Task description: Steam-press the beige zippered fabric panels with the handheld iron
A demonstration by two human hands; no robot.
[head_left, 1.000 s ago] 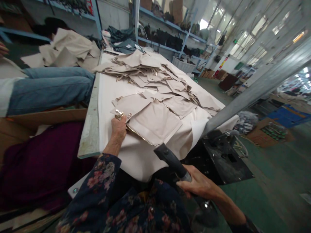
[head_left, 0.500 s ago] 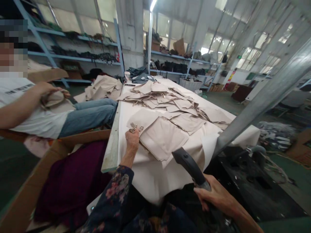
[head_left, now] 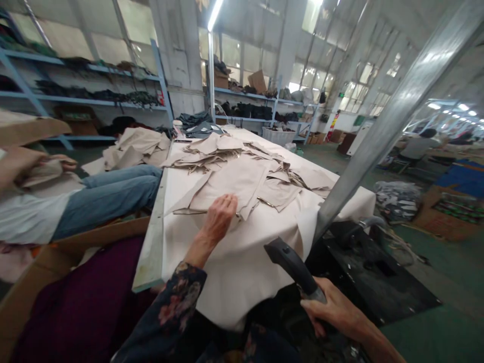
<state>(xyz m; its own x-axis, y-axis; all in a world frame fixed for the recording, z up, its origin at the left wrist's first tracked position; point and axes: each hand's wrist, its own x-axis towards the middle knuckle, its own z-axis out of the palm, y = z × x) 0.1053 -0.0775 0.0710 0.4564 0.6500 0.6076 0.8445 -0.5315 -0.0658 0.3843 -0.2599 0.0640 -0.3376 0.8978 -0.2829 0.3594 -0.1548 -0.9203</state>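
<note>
My left hand point(head_left: 219, 218) lies at the near edge of a beige fabric piece point(head_left: 235, 180), fingers bent and pressed together on it. The thumb is hidden. That piece lies across other beige pieces on the pale-covered table point(head_left: 227, 269). My right hand point(head_left: 328, 306) is wrapped round a black, curved, nozzle-like tool point(head_left: 290, 262), whose broad end points up and left in front of the table's near edge. Its lower part is lost in the dark. Beyond the left hand lies a loose heap of beige fabric pieces point(head_left: 212, 146).
A slanting metal post point(head_left: 378, 141) rises at the table's right side. At left, a co-worker in jeans point(head_left: 113, 194) sits beside a cardboard box point(head_left: 91, 237) holding purple cloth point(head_left: 83, 297). A black machine top point(head_left: 381, 272) stands at right. Blue shelves point(head_left: 117, 101) line the wall.
My left hand has moved right onto the beige piece, which now lies farther away and to the left. Metal bits seen at its fingers are out of sight. My right hand keeps its hold.
</note>
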